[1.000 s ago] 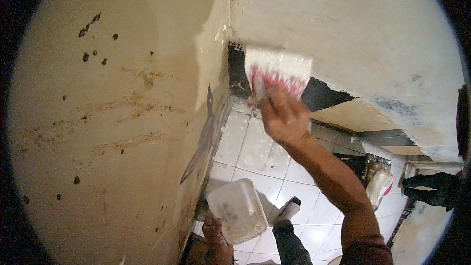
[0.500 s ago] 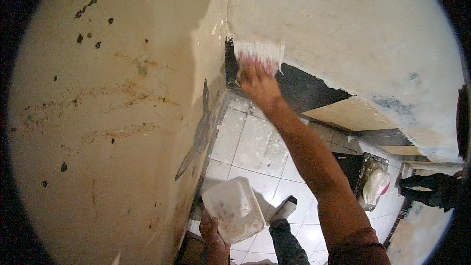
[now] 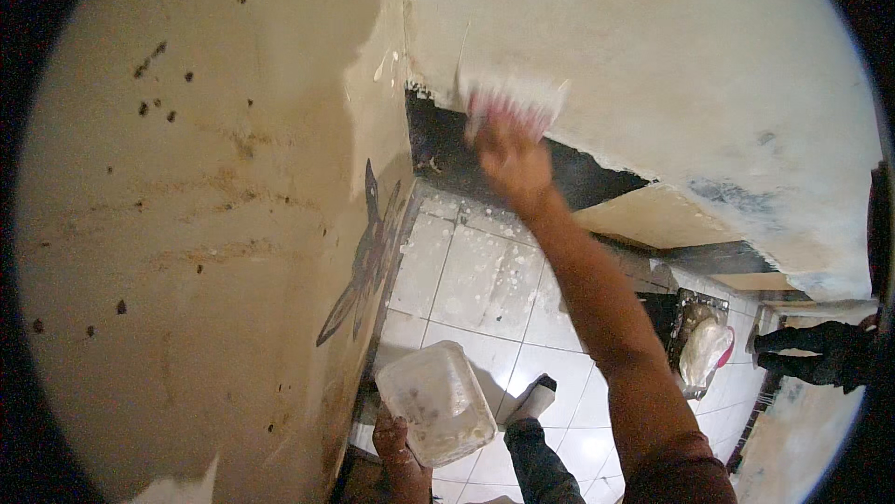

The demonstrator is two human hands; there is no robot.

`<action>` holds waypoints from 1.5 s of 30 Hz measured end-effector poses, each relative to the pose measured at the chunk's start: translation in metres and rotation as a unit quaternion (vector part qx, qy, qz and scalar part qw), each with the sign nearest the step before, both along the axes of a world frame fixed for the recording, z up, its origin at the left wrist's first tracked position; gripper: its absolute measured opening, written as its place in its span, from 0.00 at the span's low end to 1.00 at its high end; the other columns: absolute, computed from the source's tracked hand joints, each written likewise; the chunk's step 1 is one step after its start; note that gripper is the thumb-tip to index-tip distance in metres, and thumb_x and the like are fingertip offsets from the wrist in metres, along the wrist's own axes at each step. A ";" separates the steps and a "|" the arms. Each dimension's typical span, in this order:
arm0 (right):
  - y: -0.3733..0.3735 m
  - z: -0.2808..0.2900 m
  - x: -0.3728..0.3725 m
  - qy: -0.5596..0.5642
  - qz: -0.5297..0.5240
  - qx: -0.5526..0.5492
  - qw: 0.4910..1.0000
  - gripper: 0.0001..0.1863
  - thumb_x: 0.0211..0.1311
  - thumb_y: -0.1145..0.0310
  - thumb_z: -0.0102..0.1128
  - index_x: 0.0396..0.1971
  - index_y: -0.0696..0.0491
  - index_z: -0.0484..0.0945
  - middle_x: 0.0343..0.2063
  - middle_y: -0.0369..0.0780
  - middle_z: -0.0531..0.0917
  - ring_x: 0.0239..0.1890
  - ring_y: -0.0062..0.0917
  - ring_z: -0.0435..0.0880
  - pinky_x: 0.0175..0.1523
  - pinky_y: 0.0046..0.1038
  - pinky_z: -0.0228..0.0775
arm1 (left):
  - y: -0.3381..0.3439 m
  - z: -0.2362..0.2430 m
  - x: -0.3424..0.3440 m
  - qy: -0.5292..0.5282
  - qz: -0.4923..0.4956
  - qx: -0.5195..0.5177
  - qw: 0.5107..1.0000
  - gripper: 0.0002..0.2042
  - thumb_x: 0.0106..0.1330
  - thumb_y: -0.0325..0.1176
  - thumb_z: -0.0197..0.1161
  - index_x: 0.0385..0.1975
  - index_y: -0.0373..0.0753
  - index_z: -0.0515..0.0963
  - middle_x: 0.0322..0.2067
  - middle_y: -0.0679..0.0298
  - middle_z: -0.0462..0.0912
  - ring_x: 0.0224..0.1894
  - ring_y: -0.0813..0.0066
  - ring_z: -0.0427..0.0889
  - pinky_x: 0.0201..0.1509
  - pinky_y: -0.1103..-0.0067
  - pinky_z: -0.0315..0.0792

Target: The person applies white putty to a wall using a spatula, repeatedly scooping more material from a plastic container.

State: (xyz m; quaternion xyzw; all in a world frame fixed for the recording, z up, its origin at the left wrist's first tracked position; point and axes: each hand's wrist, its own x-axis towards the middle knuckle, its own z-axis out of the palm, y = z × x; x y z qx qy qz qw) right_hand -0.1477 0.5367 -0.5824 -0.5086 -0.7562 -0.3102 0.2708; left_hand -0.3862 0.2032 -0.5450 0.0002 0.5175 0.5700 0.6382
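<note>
My right hand [image 3: 516,164] is closed round a wide putty knife [image 3: 516,105], its blade blurred and smeared with white. The blade is against the pale right-hand wall [image 3: 634,47], just above the ragged upper edge of a black band [image 3: 601,173] and a little right of the room corner. Low in the picture, my left hand [image 3: 398,443] grips the side of a translucent white rectangular tub [image 3: 436,401]. Whitish residue coats the tub's inside; its exact contents are hard to make out.
On the left stands a stained beige wall [image 3: 186,224] with dark chips. White floor tiles [image 3: 485,280] are spotted with splashes. A white bag [image 3: 706,355] lies on a dark stand at right. Beyond it shows another person's dark-trousered legs [image 3: 806,355]. My foot [image 3: 533,399] is beside the tub.
My right hand has slid the putty knife rightward along the wall, away from the corner. The view has shifted slightly. My left hand still holds the tub in much the same place.
</note>
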 end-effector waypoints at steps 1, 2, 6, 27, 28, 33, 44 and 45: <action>-0.023 -0.013 -0.009 -0.010 0.006 -0.036 0.999 0.13 0.48 0.66 0.60 0.35 0.52 0.80 0.45 0.46 0.78 0.40 0.34 0.82 0.44 0.39 0.77 | 0.002 0.004 -0.001 0.002 0.003 0.003 1.000 0.34 0.55 0.34 0.67 0.61 0.31 0.61 0.53 0.50 0.73 0.55 0.55 0.74 0.54 0.61 0.75; -0.047 -0.023 -0.018 -0.018 0.012 -0.070 0.997 0.13 0.50 0.65 0.60 0.36 0.53 0.81 0.46 0.47 0.78 0.40 0.34 0.82 0.46 0.40 0.77 | 0.003 0.011 -0.001 0.023 0.012 0.016 1.000 0.34 0.55 0.34 0.67 0.61 0.31 0.61 0.53 0.50 0.73 0.55 0.55 0.74 0.54 0.61 0.75; -0.071 0.088 -0.045 0.019 0.055 -0.037 0.998 0.15 0.45 0.66 0.61 0.36 0.52 0.82 0.44 0.46 0.80 0.37 0.32 0.84 0.45 0.34 0.78 | -0.007 0.001 -0.012 0.062 0.022 -0.018 0.998 0.33 0.55 0.33 0.67 0.60 0.33 0.62 0.54 0.51 0.71 0.55 0.54 0.73 0.55 0.61 0.74; -0.095 -0.002 -0.052 0.087 0.083 -0.199 0.973 0.20 0.46 0.71 0.60 0.44 0.57 0.77 0.42 0.47 0.80 0.38 0.34 0.83 0.38 0.32 0.78 | -0.046 -0.056 -0.043 0.048 0.011 -0.009 0.999 0.34 0.53 0.36 0.68 0.59 0.31 0.63 0.53 0.51 0.73 0.53 0.55 0.75 0.53 0.61 0.76; -0.096 0.038 -0.049 -0.027 0.071 -0.115 0.991 0.17 0.42 0.72 0.60 0.36 0.58 0.81 0.43 0.48 0.80 0.35 0.31 0.84 0.32 0.26 0.79 | -0.039 -0.043 -0.036 0.045 0.010 -0.011 0.999 0.34 0.53 0.36 0.68 0.59 0.31 0.63 0.53 0.51 0.73 0.53 0.55 0.75 0.53 0.61 0.76; -0.037 0.177 -0.054 0.052 0.027 0.084 0.995 0.10 0.43 0.68 0.62 0.28 0.54 0.80 0.35 0.42 0.82 0.31 0.32 0.83 0.32 0.32 0.78 | -0.017 0.003 -0.025 0.024 0.024 -0.035 0.999 0.33 0.55 0.36 0.67 0.60 0.33 0.63 0.54 0.51 0.72 0.54 0.55 0.74 0.53 0.61 0.76; -0.140 -0.059 -0.024 0.044 0.010 -0.285 0.957 0.30 0.52 0.73 0.58 0.59 0.52 0.67 0.55 0.40 0.74 0.50 0.36 0.79 0.55 0.41 0.71 | -0.001 0.000 -0.026 -0.009 0.026 0.042 0.999 0.33 0.52 0.35 0.69 0.58 0.32 0.65 0.52 0.56 0.73 0.53 0.60 0.74 0.55 0.64 0.74; -0.158 -0.042 -0.017 0.094 0.005 -0.298 0.950 0.25 0.55 0.75 0.56 0.56 0.52 0.70 0.56 0.38 0.75 0.53 0.35 0.78 0.56 0.36 0.72 | 0.005 0.000 -0.022 -0.021 0.007 0.064 0.998 0.32 0.52 0.34 0.70 0.57 0.32 0.66 0.51 0.57 0.73 0.52 0.61 0.74 0.55 0.66 0.73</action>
